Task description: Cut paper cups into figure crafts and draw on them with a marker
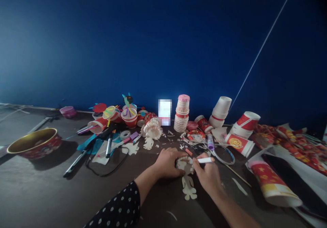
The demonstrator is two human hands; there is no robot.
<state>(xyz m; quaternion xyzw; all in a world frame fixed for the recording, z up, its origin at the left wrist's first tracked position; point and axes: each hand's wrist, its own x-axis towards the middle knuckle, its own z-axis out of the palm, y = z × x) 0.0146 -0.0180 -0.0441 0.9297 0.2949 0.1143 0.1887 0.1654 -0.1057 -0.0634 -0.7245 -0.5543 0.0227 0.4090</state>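
A pale paper cutout shaped like a small figure lies on the dark table in front of me, its upper part a rounded, curled-edge shape. My left hand rests at the left of that upper part, with thumb and fingers closed around its edge. In my right hand is a white marker with an orange end, pinched over the right side of the cutout. The marker's tip is hidden by my fingers. Just beyond the cutout lies a small orange-red piece, perhaps a cap.
Stacked paper cups stand at the back, with more cups to the right. A red cup lies beside a dark phone. Leftward are a gold-rimmed pot, a box cutter, a black cable and a cup-and-paper craft.
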